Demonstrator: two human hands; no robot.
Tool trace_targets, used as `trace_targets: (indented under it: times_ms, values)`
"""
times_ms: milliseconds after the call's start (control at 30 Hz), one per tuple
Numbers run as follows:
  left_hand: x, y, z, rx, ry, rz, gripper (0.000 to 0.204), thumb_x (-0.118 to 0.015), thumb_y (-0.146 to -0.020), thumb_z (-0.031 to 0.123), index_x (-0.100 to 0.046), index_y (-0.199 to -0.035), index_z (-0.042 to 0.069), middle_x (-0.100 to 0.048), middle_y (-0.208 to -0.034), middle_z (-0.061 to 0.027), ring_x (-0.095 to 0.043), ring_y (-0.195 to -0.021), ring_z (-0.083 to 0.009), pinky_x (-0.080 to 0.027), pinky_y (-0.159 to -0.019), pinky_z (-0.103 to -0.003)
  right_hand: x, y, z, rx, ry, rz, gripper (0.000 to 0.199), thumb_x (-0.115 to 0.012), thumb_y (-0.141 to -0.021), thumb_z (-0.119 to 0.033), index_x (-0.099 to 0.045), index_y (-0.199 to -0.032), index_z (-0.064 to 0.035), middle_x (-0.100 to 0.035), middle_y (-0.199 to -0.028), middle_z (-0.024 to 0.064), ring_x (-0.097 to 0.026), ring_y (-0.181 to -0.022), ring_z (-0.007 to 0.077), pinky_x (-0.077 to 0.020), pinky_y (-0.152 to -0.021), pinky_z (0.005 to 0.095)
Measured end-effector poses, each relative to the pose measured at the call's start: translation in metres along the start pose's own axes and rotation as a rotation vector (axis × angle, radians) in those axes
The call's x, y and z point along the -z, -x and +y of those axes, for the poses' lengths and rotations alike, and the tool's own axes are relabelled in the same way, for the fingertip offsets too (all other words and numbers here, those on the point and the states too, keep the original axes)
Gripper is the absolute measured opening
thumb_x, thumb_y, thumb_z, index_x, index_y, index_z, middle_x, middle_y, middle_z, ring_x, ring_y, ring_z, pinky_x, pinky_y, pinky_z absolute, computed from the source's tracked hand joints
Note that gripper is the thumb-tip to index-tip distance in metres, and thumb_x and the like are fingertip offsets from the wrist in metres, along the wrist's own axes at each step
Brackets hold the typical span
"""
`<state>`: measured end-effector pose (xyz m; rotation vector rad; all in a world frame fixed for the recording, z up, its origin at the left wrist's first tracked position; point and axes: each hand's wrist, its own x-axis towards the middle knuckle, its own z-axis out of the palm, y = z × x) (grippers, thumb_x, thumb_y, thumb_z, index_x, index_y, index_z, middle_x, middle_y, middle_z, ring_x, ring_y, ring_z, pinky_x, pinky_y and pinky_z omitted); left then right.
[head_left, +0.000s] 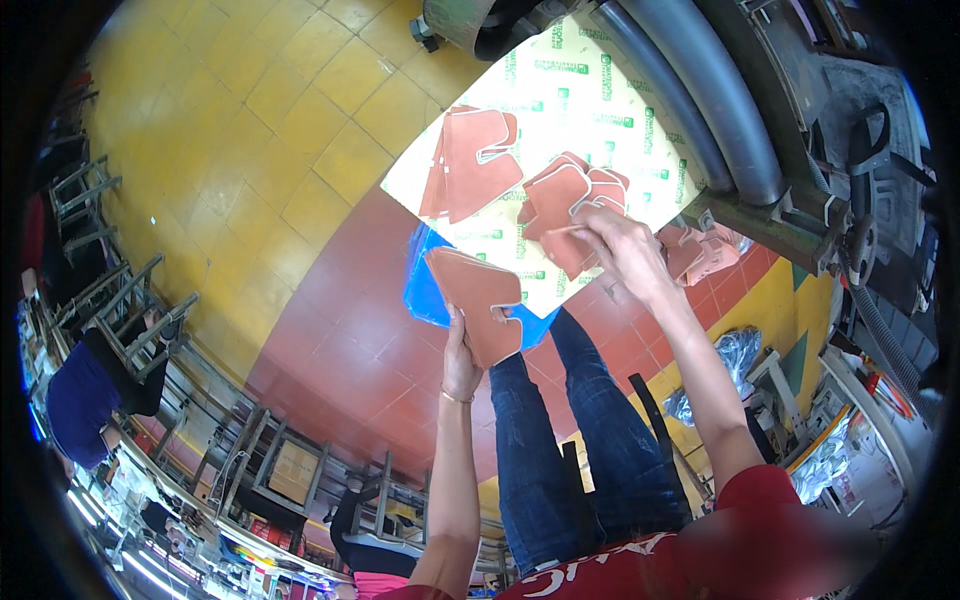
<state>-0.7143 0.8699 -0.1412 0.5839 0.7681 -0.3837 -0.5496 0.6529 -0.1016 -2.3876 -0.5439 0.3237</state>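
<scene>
My left hand grips a reddish-brown, leather-like cut piece with a pale edge and a notch in one side. It may be more than one layer; I cannot tell. My right hand pinches the edge of another brown piece at the near side of a loose pile. Several similar notched pieces lie fanned out on the left of the board. Both groups rest on a pale board with green print, partly over a blue sheet or bin.
A machine with thick grey cylinders stands right of the board. More brown pieces lie beyond my right wrist. Clear plastic bags sit at the right. Another person and metal racks are at the left.
</scene>
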Motion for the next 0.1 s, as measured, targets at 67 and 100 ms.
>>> trace_targets:
  times_ms: [67,100]
  values:
    - [-0.003,0.000,0.002,-0.037,-0.022,0.003,0.060,-0.033,-0.097,0.053,-0.040,-0.132,0.004,-0.057,-0.118,-0.0115,-0.057,-0.108,-0.0205,-0.045,-0.095,-0.035,0.014,0.006,-0.010,-0.076,-0.042,-0.179,0.016,-0.062,-0.085,-0.012,-0.063,-0.101,-0.0077,-0.063,-0.088,0.0107,-0.064,-0.081,0.0276,-0.0528,-0.068,0.0353]
    - [-0.005,0.000,0.004,-0.066,-0.029,-0.014,0.061,-0.035,-0.096,0.053,-0.039,-0.133,0.004,-0.057,-0.119,-0.0111,-0.056,-0.109,-0.0207,-0.045,-0.095,-0.035,0.023,0.009,-0.016,-0.115,-0.066,-0.265,0.015,-0.061,-0.086,-0.012,-0.063,-0.100,-0.0082,-0.064,-0.094,0.0105,-0.065,-0.087,0.0275,-0.0536,-0.071,0.0349]
